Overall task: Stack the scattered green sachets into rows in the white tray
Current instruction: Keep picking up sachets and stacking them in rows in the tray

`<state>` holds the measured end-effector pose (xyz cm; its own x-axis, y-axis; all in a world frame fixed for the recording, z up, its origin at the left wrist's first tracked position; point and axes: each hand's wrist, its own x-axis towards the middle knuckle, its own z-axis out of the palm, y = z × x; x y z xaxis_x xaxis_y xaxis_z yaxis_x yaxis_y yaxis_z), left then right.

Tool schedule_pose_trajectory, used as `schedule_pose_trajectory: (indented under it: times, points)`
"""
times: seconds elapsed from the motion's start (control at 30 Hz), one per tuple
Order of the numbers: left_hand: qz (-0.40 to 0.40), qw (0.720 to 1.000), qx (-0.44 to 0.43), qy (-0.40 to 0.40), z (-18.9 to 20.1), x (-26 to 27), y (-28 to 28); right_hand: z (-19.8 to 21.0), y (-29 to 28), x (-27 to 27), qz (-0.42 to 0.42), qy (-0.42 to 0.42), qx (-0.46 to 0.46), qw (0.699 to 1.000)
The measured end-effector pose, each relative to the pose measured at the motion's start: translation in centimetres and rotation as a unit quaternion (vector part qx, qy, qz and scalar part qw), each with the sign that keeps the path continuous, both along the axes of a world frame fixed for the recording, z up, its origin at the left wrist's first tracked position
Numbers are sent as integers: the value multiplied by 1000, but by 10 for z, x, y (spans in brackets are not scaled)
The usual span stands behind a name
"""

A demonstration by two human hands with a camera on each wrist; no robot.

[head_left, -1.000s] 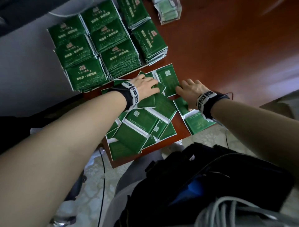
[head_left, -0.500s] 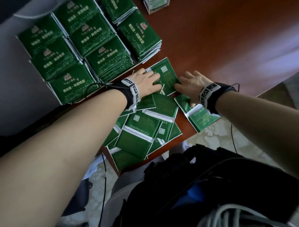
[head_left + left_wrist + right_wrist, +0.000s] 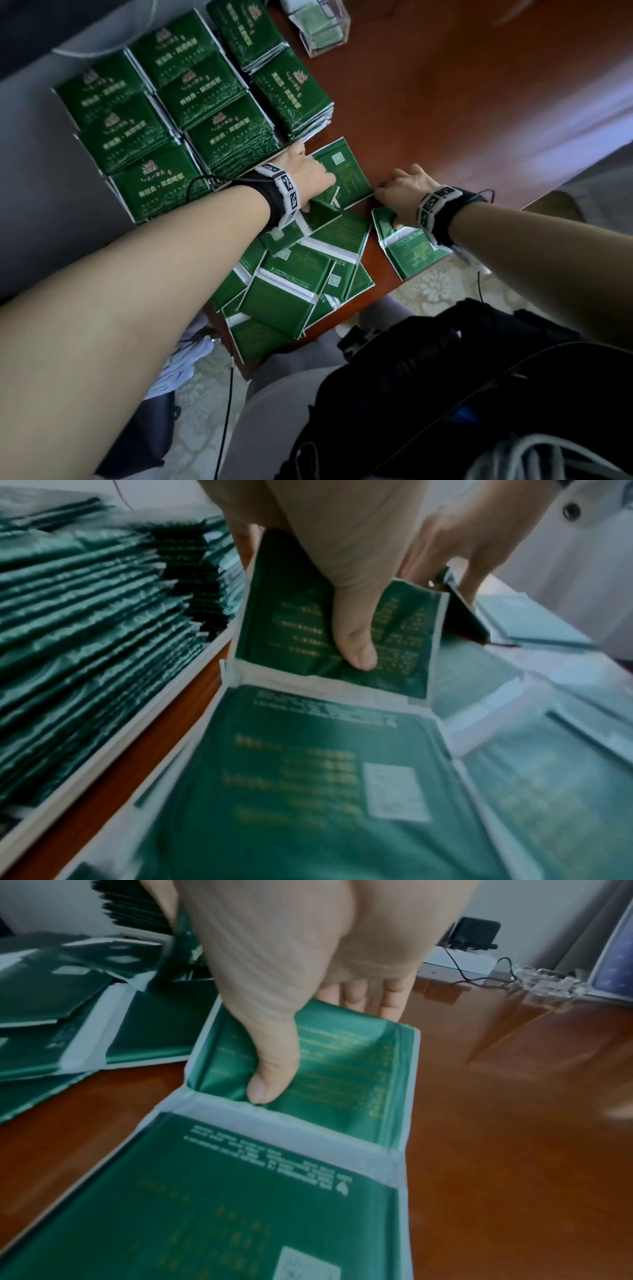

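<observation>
- Green sachets [image 3: 301, 274] lie scattered and overlapping on the near end of a red-brown worktop [image 3: 462, 113], most with the printed back and a white seam facing up.
- Beyond them, neat piles of stacked sachets [image 3: 191, 113] stand in rows in the white tray [image 3: 113, 739], whose low rim shows just beside the loose ones.
- Left hand [image 3: 305, 171] reaches over the top of the loose heap; the left wrist view shows its thumb pressing onto a folded sachet pair [image 3: 329, 631] with the fingers curled behind it, so it grasps that pair, the upper half tilted up from the lower.
- Right hand [image 3: 404, 192] is at another sachet pair [image 3: 308, 1110] lying apart at the worktop's near edge; thumb on the upper half, fingers behind its far edge, pinching it so that half bends upward.
- A clear plastic box [image 3: 318, 31] sits on the worktop beyond the tray.
- A black bag [image 3: 462, 387] lies in the person's lap area below.
</observation>
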<state>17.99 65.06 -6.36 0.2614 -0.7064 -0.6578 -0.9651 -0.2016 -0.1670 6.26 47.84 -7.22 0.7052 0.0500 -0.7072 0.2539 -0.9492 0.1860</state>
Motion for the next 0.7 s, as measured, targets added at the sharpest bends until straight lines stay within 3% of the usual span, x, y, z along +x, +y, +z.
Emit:
schedule_pose_trajectory:
  times: [0.13, 0.3, 0.7]
  points:
    - [142, 988, -46, 31, 16, 10, -18, 12, -19, 7, -45, -26, 23, 998]
    - [255, 962, -84, 48, 15, 7, -58, 28, -67, 24, -76, -36, 45, 995]
    - [476, 869, -124, -50, 3, -42, -175, 22, -215, 63, 103, -76, 68, 989]
